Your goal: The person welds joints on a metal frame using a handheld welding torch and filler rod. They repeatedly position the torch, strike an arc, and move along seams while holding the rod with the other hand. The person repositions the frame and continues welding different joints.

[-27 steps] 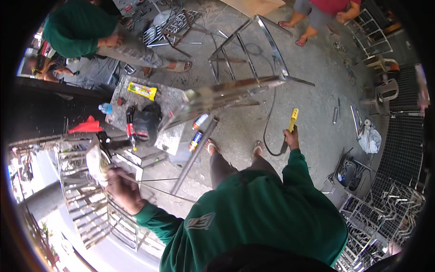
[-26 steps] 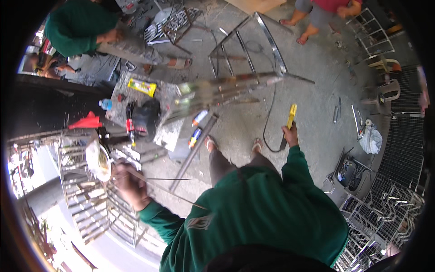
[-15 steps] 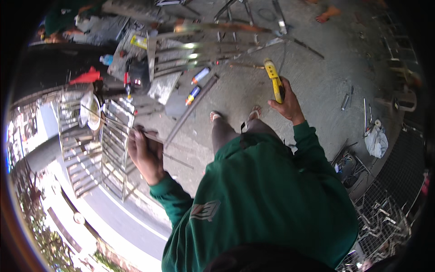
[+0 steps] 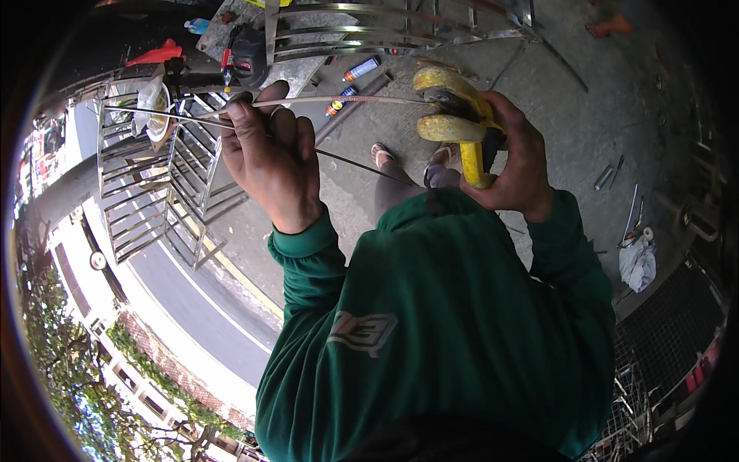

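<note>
My left hand (image 4: 273, 158) is closed, pinching a thin pale welding rod (image 4: 354, 99) between thumb and fingers. A second thin dark rod (image 4: 362, 168) passes behind this hand and sticks out on both sides; whether the fingers hold it too is hidden. My right hand (image 4: 517, 158) is wrapped round the yellow handle of an electrode holder (image 4: 471, 132). Its two worn yellow jaws face left and stand apart. The pale rod's right end reaches the gap between the jaws; I cannot tell whether it touches them.
A shiny metal railing (image 4: 339, 35) lies beyond my hands. Another metal frame (image 4: 165, 185) stands at left, with a plate (image 4: 158, 112) on it. Spray cans (image 4: 362, 69) and a dark bar (image 4: 350, 112) lie on the concrete. A white bag (image 4: 637, 262) sits at right. Someone's foot (image 4: 612, 25) shows far right.
Both hands have come up and closer together. The electrode holder has turned so its jaws face left, and the pale rod's end has come to them.
</note>
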The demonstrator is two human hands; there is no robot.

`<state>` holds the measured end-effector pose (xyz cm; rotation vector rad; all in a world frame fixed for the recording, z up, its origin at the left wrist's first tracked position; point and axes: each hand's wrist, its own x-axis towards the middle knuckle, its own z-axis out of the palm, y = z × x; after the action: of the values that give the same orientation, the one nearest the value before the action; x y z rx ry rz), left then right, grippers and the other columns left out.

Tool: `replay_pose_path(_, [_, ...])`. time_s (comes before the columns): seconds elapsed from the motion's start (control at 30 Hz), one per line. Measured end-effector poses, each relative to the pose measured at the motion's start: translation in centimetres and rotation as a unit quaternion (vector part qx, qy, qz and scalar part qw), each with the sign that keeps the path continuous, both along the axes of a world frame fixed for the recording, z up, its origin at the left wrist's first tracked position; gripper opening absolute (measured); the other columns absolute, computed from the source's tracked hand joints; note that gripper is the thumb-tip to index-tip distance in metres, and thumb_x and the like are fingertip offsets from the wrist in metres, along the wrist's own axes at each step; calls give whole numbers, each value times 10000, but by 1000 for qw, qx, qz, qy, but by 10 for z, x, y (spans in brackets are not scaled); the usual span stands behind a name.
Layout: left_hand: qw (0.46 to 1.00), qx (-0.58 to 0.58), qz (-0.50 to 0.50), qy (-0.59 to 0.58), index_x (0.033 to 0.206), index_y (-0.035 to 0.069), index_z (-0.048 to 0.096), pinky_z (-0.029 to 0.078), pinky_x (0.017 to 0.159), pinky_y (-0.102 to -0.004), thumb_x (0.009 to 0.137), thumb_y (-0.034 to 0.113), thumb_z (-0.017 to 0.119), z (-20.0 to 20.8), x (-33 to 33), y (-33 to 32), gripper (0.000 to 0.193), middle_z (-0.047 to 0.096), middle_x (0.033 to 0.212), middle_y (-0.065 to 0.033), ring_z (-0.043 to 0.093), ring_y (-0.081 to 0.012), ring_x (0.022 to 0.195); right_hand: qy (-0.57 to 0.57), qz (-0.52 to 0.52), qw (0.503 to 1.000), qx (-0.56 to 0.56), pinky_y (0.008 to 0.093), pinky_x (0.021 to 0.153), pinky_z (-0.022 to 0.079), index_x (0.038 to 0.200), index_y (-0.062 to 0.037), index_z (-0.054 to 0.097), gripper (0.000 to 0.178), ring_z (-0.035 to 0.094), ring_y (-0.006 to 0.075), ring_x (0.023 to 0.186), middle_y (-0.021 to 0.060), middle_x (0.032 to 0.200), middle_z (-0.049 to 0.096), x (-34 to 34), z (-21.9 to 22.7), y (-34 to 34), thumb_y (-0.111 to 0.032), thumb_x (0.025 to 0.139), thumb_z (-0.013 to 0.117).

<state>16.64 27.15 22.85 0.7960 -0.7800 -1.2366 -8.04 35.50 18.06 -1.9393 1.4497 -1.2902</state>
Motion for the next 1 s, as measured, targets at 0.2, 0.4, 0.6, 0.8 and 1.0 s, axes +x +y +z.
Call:
replay_pose_path(0.2, [1000, -11, 3, 14, 1047, 79, 557, 292, 380, -211, 1026, 287, 503, 3, -24, 9, 216, 698, 967, -174, 297, -32, 441, -24, 1, 998, -54, 365, 711, 535, 1287, -69, 498, 821, 656, 298, 820, 131, 999, 635, -16, 2, 0, -194, 568, 876])
replay_pose_path(0.4, [998, -27, 52, -3, 1041, 52, 549, 288, 370, -213, 1019, 316, 518, 10, -41, -1, 267, 696, 952, -172, 285, -29, 432, -33, -18, 998, -50, 364, 701, 535, 1277, -67, 501, 798, 659, 289, 818, 131, 980, 639, -19, 3, -16, -201, 589, 883])
replay_pose_path(0.6, [994, -45, 85, -44, 1039, 22, 536, 277, 352, -216, 1010, 343, 532, 13, -48, -1, 322, 686, 895, -170, 277, -29, 412, -46, -26, 997, -50, 371, 711, 530, 1275, -61, 506, 780, 653, 294, 807, 128, 952, 637, -19, 5, -19, -214, 613, 889])
replay_pose_path(0.8, [993, -62, 90, -45, 1050, 44, 524, 287, 350, -217, 1012, 332, 531, 10, -45, 0, 291, 680, 864, -183, 295, -33, 402, -23, 26, 999, 21, 387, 704, 511, 1376, -66, 422, 919, 625, 299, 830, 156, 1041, 595, -25, 11, -15, -238, 589, 863])
replay_pose_path(1.0, [992, -38, 27, -115, 1056, 64, 511, 323, 366, -216, 1017, 265, 527, -17, -32, 4, 206, 694, 903, -213, 342, -49, 401, -228, 138, 928, 262, 393, 858, 506, 1465, -45, 318, 1048, 609, 273, 1030, 158, 1163, 574, -31, -25, 8, -304, 583, 821])
